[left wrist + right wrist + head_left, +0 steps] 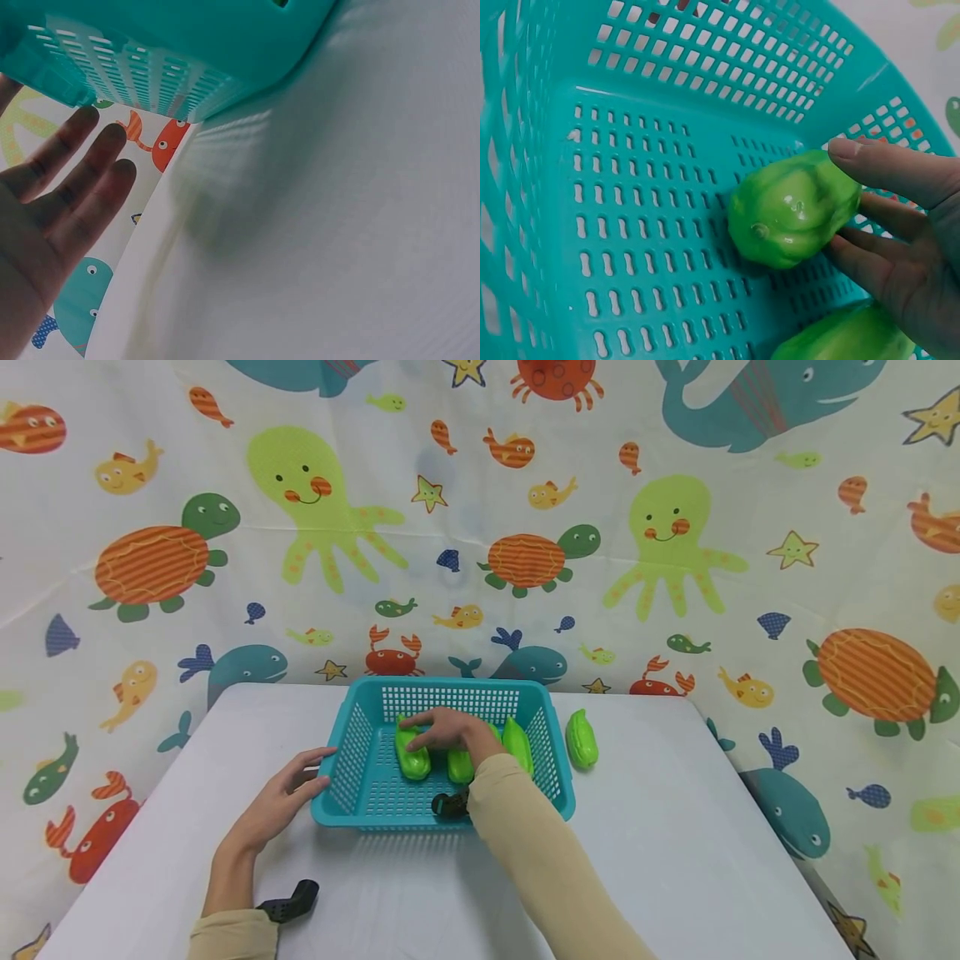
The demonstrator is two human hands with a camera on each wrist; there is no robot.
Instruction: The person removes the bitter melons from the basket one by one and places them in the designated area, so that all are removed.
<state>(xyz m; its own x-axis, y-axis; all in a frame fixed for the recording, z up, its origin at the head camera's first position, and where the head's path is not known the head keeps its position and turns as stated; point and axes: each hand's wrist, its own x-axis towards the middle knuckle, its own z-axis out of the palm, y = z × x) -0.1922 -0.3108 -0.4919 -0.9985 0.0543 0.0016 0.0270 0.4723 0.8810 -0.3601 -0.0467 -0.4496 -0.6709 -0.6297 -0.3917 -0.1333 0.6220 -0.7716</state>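
Note:
A glossy, lumpy green vegetable (414,764) lies at the left of a row in the turquoise basket (442,823). My right hand (450,729) grips it from the right. In the right wrist view, the thumb lies over one end of the green vegetable (791,214), and the other fingers pass behind it. Beside it are several similar vegetables, partly hidden by the hand and sleeve. My left hand (277,797) is at the basket's left side, fingers loosely spread, fingertips right at the rim. The left wrist view shows this hand (64,195) holding nothing.
Another green vegetable (582,739) lies on the white table (675,827), just right of the basket. Behind the table hangs a curtain (450,468) printed with sea animals. Dark wrist devices are strapped at both wrists, the left one (291,903) close over the table.

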